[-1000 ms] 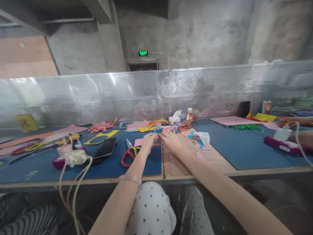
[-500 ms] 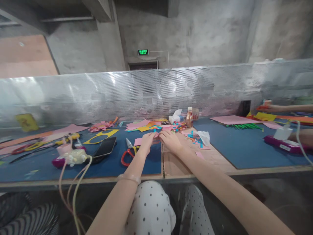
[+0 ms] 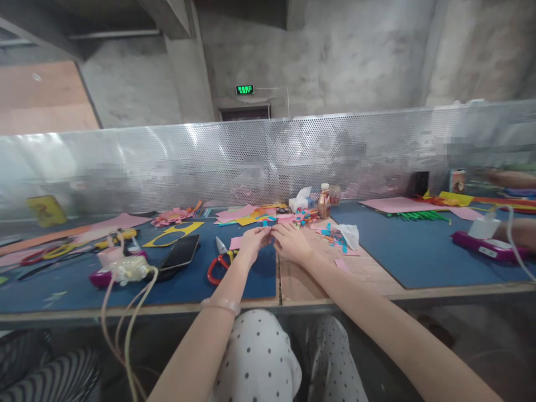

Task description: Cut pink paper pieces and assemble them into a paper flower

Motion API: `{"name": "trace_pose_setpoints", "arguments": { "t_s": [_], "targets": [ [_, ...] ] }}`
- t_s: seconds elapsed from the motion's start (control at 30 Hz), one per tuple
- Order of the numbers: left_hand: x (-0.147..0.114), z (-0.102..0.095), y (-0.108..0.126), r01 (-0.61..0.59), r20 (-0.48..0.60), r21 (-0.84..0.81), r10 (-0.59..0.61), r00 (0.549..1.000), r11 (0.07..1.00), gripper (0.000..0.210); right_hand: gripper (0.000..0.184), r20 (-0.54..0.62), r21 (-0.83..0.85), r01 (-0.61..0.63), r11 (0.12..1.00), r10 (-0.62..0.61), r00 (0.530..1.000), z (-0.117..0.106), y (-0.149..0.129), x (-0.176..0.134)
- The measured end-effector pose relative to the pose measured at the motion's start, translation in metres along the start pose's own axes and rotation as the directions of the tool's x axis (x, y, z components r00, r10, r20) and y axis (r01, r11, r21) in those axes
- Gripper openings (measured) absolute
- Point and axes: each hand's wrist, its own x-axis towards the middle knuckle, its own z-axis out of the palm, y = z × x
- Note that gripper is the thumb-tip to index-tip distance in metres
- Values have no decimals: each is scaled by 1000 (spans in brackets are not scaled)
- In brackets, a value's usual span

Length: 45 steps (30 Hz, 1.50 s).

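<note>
My left hand (image 3: pixel 252 241) and my right hand (image 3: pixel 290 241) meet over the seam between the blue mat (image 3: pixel 188 282) and the bare wooden strip (image 3: pixel 318 276). Their fingertips pinch a small piece of pink and blue paper (image 3: pixel 270 228) between them; its shape is too small to make out. Red-handled scissors (image 3: pixel 218 264) lie just left of my left hand. A colourful paper flower (image 3: pixel 304 216) and scattered blue and pink scraps (image 3: pixel 334 235) sit just beyond my right hand.
A black phone (image 3: pixel 180 252), a pink glue gun with cables (image 3: pixel 117 268), a yellow cut-out sheet (image 3: pixel 173 233), a tissue box (image 3: pixel 302 201) and a small bottle (image 3: pixel 324 201) lie about. A perforated metal screen (image 3: pixel 268 159) backs the bench. Another person's arm (image 3: pixel 521 231) rests at far right.
My hands have shifted slightly nearer and kept working the small paper piece. The other person's hand at far right has drawn back from the far corner.
</note>
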Motion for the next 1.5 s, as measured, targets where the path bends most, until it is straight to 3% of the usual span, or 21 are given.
{"name": "trace_pose_setpoints", "arguments": {
  "t_s": [0.13,0.2,0.33,0.43,0.57,0.73,1.0,1.17,1.37,1.5],
  "targets": [
    [-2,1,0,11,53,82,-15,998,997,31,18,-134,252,-223,942,262,956,4,6,1],
    [-4,2,1,5,101,129,-18,995,992,30,17,-133,397,-294,869,371,919,9,12,1],
    [-8,5,2,-6,183,212,-33,983,977,29,17,107,648,-437,624,493,863,15,21,1],
    [-10,7,2,-7,189,232,-38,981,973,28,16,276,746,-507,432,492,826,16,24,2],
    [-10,9,0,-8,148,207,-23,989,978,28,15,379,796,-541,272,473,795,18,27,3],
    [-11,11,0,3,119,217,-29,992,976,34,19,413,780,-564,272,453,790,19,30,2],
    [-12,11,-1,-20,148,318,-29,989,948,48,21,399,742,-607,284,540,741,19,29,1],
    [-11,10,-1,-37,151,357,-19,988,933,42,19,470,731,-656,190,557,685,6,26,3],
    [-11,9,-1,-46,165,342,-11,986,939,38,14,491,757,-646,101,564,664,6,26,4],
    [-11,10,0,-50,168,341,-9,986,939,39,14,495,798,-602,19,549,673,14,27,3]
  ]
}}
